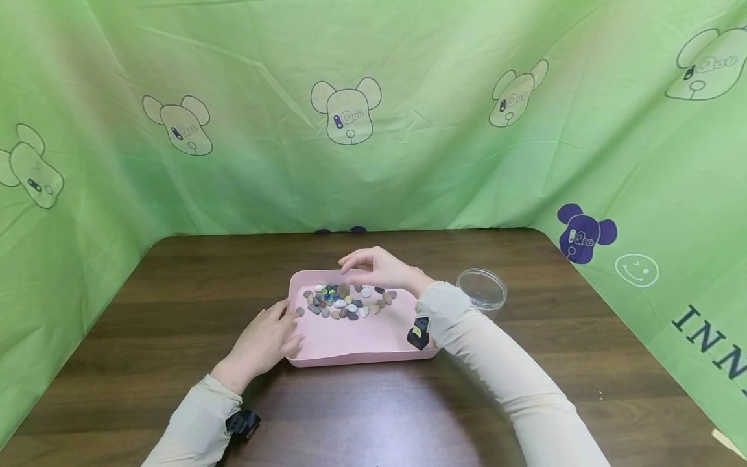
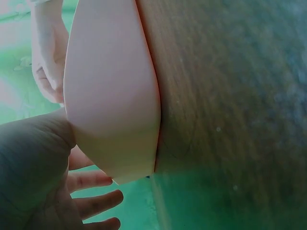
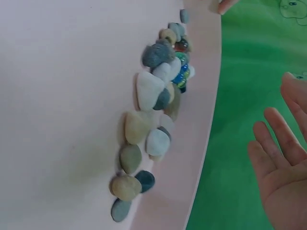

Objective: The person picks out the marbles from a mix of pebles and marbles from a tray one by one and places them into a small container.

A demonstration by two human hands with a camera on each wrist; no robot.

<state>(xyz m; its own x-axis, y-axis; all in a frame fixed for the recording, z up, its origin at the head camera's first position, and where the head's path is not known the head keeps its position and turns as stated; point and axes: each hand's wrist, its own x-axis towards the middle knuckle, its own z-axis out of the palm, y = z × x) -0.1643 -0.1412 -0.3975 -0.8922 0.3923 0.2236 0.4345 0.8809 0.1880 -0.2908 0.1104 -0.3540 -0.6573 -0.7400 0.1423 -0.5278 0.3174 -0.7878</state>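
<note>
While the tray (image 1: 350, 337) is touched by the spread left hand (image 1: 264, 340), pebbles (image 1: 341, 303) are overhung by the spread right hand (image 1: 382, 268).

In the head view, part of the right side of the pink tray (image 1: 356, 338) is hidden by the right hand (image 1: 382, 267) and the right sleeve (image 1: 502, 363), the latter being cut off by the bottom edge. Marbles (image 1: 329, 296) are shown too small to be counted. A pale object (image 1: 727, 443) is cut off at the right edge and cannot be identified. In the left wrist view, the stones (image 1: 340, 303) are hidden by the tray's wall, and the table (image 2: 230, 96) is blurred. In the right wrist view, the left hand (image 1: 262, 340) is cut off almost entirely.
</note>
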